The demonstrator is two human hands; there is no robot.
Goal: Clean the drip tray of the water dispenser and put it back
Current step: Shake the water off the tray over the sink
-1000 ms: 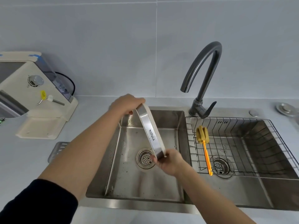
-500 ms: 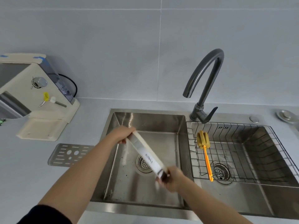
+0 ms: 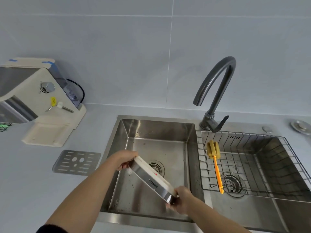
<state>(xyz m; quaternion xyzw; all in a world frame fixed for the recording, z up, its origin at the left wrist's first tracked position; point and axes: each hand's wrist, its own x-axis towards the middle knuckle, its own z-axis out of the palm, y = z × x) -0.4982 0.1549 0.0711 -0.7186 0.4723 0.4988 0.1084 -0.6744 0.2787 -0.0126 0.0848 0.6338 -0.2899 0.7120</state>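
Both-handed, the grip is closed: the left hand (image 3: 123, 159) clasps the far end of the drip tray (image 3: 152, 179) and the right hand (image 3: 181, 200) clasps its near end. Tilted on edge, the tray hangs over the left sink basin (image 3: 151, 132). Its slotted metal cover (image 3: 76, 162) lies on the counter (image 3: 94, 125) beside the water dispenser (image 3: 38, 101), and a yellow brush (image 3: 215, 163) rests in the wire rack (image 3: 252, 162).

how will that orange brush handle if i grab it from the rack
The brush is probably light: thin plastic handle, small sponge head. The head may squash and the handle may flex a bit. It leans on the wire rack, so it could snag or slide.
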